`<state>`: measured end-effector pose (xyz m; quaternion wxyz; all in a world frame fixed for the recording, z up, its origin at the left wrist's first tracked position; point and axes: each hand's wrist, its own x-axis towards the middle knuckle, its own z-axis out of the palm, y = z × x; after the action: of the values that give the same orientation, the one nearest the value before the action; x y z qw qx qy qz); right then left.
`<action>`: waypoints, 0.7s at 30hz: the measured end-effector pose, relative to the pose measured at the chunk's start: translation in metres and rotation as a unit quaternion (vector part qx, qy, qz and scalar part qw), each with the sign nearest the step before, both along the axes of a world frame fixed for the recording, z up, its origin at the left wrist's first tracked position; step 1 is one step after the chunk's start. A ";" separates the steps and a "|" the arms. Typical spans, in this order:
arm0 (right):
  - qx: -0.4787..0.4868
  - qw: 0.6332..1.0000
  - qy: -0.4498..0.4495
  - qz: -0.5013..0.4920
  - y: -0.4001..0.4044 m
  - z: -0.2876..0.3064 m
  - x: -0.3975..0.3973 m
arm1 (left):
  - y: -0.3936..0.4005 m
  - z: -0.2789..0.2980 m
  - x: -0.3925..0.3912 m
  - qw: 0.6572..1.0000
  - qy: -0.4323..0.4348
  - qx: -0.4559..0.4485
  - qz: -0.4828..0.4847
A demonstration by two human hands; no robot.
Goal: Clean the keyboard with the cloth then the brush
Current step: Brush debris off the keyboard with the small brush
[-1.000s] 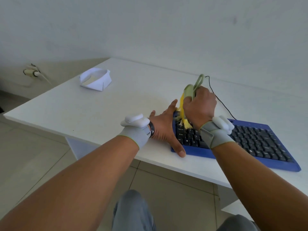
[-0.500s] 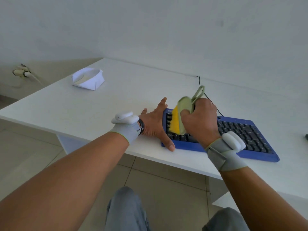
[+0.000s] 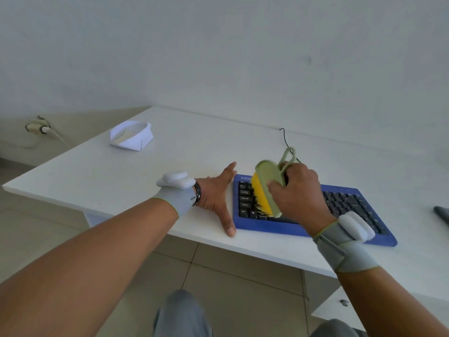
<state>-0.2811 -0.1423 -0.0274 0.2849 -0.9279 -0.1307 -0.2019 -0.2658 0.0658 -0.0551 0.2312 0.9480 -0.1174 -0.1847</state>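
A blue keyboard (image 3: 345,203) with black keys lies near the front edge of the white table (image 3: 121,171). My right hand (image 3: 298,193) grips a pale green brush (image 3: 268,188) whose yellow bristles face left and touch the keys at the keyboard's left end. My left hand (image 3: 216,195) lies flat on the table with fingers spread, its thumb and forefinger against the keyboard's left edge. The white folded cloth (image 3: 131,136) sits at the far left of the table, apart from both hands.
A thin black cable (image 3: 285,139) runs from the keyboard toward the wall. A dark object (image 3: 442,214) shows at the right edge. A wall socket with a plug (image 3: 38,127) is at the left. My knees and the tiled floor are below the table edge.
The brush has tilted and swept over the left keys, its bristles now turned leftward. My left hand has stayed at the keyboard's left edge. The view has shifted slightly.
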 end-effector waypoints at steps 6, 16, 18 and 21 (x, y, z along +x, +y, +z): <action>-0.059 0.994 0.073 0.065 -0.013 0.027 -0.018 | 0.002 -0.010 0.003 0.999 -0.009 -0.033 -0.006; -0.094 0.994 -0.013 0.049 -0.009 0.008 -0.010 | -0.002 -0.015 -0.004 0.999 -0.044 -0.028 -0.011; -0.148 0.987 0.006 0.063 -0.015 0.002 -0.014 | -0.003 -0.016 -0.006 0.998 -0.045 -0.047 -0.002; -0.193 0.975 0.046 0.097 -0.021 0.008 -0.025 | -0.004 -0.015 -0.007 0.997 -0.044 -0.064 0.007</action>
<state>-0.3066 -0.1634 -0.0192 0.1241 -0.9566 -0.2433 -0.1017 -0.2728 0.0615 -0.0701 0.2872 0.9392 -0.1324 -0.1337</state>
